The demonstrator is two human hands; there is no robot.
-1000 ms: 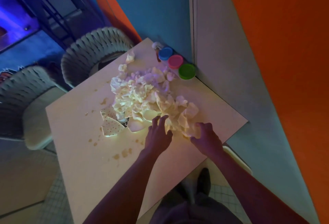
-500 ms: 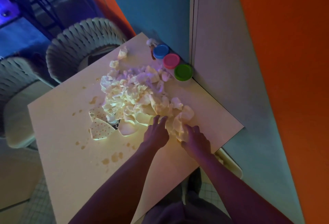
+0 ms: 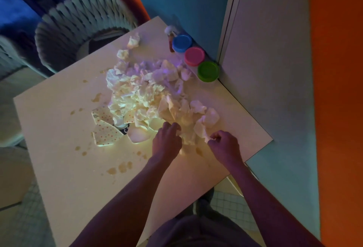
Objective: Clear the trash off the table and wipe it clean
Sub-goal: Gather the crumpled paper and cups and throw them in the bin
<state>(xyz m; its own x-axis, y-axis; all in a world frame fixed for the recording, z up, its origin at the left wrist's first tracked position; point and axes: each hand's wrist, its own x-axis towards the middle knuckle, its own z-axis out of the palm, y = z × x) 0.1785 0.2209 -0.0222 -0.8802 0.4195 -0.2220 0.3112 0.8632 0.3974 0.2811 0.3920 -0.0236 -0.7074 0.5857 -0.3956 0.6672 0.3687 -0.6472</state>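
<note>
A large heap of crumpled white paper napkins covers the middle of the pale square table. Dotted torn paper pieces lie at the heap's left edge. Brown spill stains dot the tabletop. My left hand has its fingers curled into the near edge of the heap. My right hand pinches a crumpled napkin at the heap's near right corner.
Three lidded tubs, blue, pink and green, stand against the wall at the table's far corner, beside a small bottle. Two ribbed chairs sit beyond the table's left side. Two stray napkin balls lie at the far edge.
Both hands have drawn slightly back toward me at the heap's near edge. My right hand went from resting on the napkins to pinching one. The camera view shifted.
</note>
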